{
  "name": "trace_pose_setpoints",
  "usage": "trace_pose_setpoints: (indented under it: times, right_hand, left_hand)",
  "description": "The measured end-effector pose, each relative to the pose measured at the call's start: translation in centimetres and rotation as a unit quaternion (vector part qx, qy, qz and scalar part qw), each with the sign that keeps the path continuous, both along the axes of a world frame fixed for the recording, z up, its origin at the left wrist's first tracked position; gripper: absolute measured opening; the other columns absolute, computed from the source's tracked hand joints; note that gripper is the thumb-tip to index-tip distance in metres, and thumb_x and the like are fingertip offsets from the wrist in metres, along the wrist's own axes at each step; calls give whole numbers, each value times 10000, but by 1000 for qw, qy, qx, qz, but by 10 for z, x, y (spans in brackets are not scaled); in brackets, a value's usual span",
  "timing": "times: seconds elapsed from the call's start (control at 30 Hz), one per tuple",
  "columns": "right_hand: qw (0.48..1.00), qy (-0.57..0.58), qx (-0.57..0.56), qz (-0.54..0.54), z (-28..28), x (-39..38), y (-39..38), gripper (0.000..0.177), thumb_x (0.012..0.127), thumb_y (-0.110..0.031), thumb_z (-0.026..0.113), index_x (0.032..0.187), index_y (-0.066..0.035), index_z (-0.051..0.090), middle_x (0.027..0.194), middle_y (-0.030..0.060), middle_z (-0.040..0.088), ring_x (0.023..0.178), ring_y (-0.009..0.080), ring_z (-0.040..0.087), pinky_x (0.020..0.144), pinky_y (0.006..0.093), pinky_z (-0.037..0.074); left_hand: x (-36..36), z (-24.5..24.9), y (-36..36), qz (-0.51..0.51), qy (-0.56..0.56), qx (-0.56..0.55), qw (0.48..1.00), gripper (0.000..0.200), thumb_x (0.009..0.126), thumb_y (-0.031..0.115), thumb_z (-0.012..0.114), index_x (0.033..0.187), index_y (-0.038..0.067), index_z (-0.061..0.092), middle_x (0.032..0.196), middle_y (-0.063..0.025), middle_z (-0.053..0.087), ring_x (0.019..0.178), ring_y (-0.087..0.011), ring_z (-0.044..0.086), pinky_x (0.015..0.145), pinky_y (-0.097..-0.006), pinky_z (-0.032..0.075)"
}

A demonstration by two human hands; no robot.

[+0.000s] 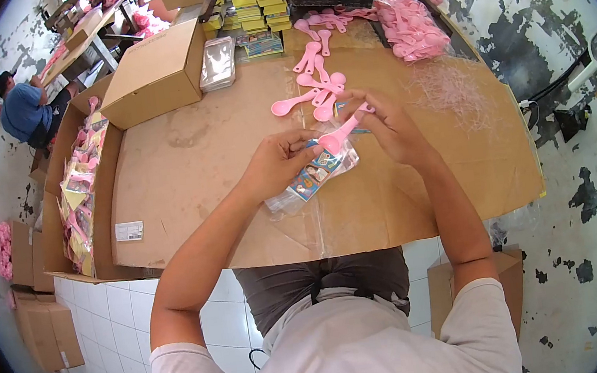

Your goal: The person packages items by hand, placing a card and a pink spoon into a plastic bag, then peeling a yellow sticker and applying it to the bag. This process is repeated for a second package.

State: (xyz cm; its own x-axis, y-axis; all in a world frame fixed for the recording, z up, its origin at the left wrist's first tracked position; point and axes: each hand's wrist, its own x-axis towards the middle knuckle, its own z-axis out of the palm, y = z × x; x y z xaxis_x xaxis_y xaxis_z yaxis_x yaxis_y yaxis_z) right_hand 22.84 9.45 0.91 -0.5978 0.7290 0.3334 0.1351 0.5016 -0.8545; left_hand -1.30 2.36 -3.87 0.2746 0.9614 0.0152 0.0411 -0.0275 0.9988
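Observation:
My left hand (282,162) is closed, thumb and fingers pinching the upper end of a clear plastic bag with a blue printed card (309,179) in it. My right hand (396,129) grips a pink measuring spoon (338,138) by its handle. The spoon's bowl lies over the bag's upper end, right by my left thumb. Below both hands, more clear plastic bags (283,204) rest on the cardboard-covered table (196,191). Part of another blue card shows behind my right fingers. Just beyond, a loose group of pink spoons (313,82) spreads away from me.
An open carton (113,185) of packed spoons and cards stands on the left, near a closed cardboard box (153,74). Clear bags (218,63), card stacks (259,3) and a sack of pink spoons (412,30) line the back. A person (28,110) sits at far left.

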Motion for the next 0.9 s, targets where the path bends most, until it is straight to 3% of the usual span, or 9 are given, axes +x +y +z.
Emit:
trace_pose_setpoints:
  times: [0.07, 0.27, 0.37, 0.43, 0.57, 0.63, 0.7, 0.77, 0.9]
  right_hand:
    - [997, 72, -26, 0, -2, -8, -5, 363, 1048, -104, 444, 1392, -36, 537, 1085, 92, 716, 889, 123, 644, 785, 279, 515]
    - [989, 70, -129, 6, -5, 1, 13, 357, 1081, -139, 409, 1395, -7, 515, 1136, 96, 712, 1006, 144, 661, 844, 296, 536]
    - [994, 87, -63, 17, -11, -9, 3, 365, 1081, -135, 412, 1404, 6, 508, 1192, 95, 691, 1088, 155, 650, 916, 311, 525]
    - [984, 127, -104, 61, -14, -15, -1, 411, 1088, -172, 406, 1450, 10, 476, 1325, 120, 628, 1220, 194, 594, 1030, 345, 468]
    - [983, 107, -77, 127, -13, -24, -14, 509, 1102, -239, 370, 1547, 8, 377, 1568, 146, 437, 1466, 264, 393, 1218, 409, 283]
    - [971, 61, -134, 189, -9, -20, -13, 543, 1101, -270, 364, 1575, -6, 336, 1609, 142, 381, 1512, 268, 313, 1238, 411, 232]
    - [945, 113, -179, 247, -3, -17, -7, 554, 1094, -287, 391, 1575, -16, 342, 1626, 135, 360, 1525, 267, 292, 1245, 414, 216]
    - [895, 259, -214, 294, 2, -15, 0, 539, 1083, -288, 451, 1547, -21, 395, 1616, 125, 372, 1505, 262, 331, 1238, 418, 236]
    - [974, 78, -39, 207, 12, -11, -6, 361, 1001, -227, 633, 1305, -34, 619, 1404, 128, 577, 1329, 260, 525, 1128, 421, 387]
  left_hand:
    - [1, 1, 0, -4, -6, -2, 1000, 297, 1016, 130, 659, 1269, -27, 659, 939, -31, 746, 797, -43, 654, 673, -217, 527]
    - [6, 7, -5, 0, -27, 1, 1000, 282, 1013, 136, 666, 1246, -21, 673, 913, -29, 742, 803, -45, 643, 695, -234, 525]
    - [5, 3, -3, 4, -2, -4, 1000, 283, 1013, 137, 665, 1251, -14, 675, 918, -30, 745, 800, -43, 644, 691, -233, 524]
    - [3, 7, -3, 3, 40, -24, 999, 287, 1014, 143, 664, 1258, -9, 675, 925, -31, 749, 799, -43, 647, 691, -233, 524]
    - [3, -2, -1, -25, -52, 1, 998, 319, 1024, 152, 648, 1305, -2, 651, 1001, -47, 748, 862, -55, 661, 733, -236, 536]
    - [1, 0, 0, -55, -121, 7, 991, 321, 1031, 149, 634, 1309, -11, 642, 1082, -65, 743, 943, -79, 682, 803, -242, 557]
    - [-2, 6, -1, -62, -143, -19, 988, 337, 1036, 165, 627, 1327, -4, 632, 1108, -66, 737, 955, -89, 687, 817, -247, 559]
    - [-4, 8, -4, -76, -160, -45, 983, 353, 1039, 183, 623, 1342, 3, 622, 1126, -63, 732, 965, -97, 689, 830, -251, 559]
    - [-6, 7, -4, -117, -156, -51, 980, 371, 1044, 195, 618, 1369, 16, 605, 1169, -59, 723, 1002, -96, 681, 868, -259, 552]
